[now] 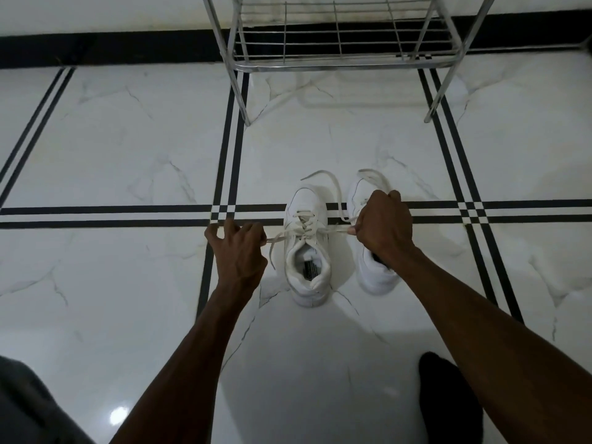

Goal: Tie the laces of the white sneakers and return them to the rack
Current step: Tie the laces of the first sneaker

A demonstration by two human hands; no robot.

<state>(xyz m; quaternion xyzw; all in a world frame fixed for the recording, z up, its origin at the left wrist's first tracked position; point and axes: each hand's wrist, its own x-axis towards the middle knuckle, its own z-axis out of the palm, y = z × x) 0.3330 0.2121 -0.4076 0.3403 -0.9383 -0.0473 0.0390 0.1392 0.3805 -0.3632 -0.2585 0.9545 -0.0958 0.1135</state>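
Left hand (238,248) at approx 9 o'clock of the near shoe, thumb and forefinger pinched together on one lace end (278,238), other fingers spread. Right hand (382,224) at approx 3 o'clock of same shoe, curled closed on the other lace end (336,230). The two ends run taut, w/ a crossing over the tongue between the hands; can't tell from this angle if it's a finished knot or just the first cross.

2 white sneakers on the floor (128,139), side by side, toes to 12 o'clock. Left sneaker (307,248) is the one being laced, opening facing up w/ a dark label inside. Right sneaker (373,270) just beside it at 3 o'clock, partly hidden behind the right hand and wrist; its laces (371,177) lie loose near the toe.

1 metal rack (339,43) at 12 o'clock, well apart from the shoes, wire shelf bare, 2 front legs visible on white marble-look tiles w/ black double stripes.

1 dark foot (448,402) at 5 o'clock; grey clothing (28,408) at 7 o'clock.
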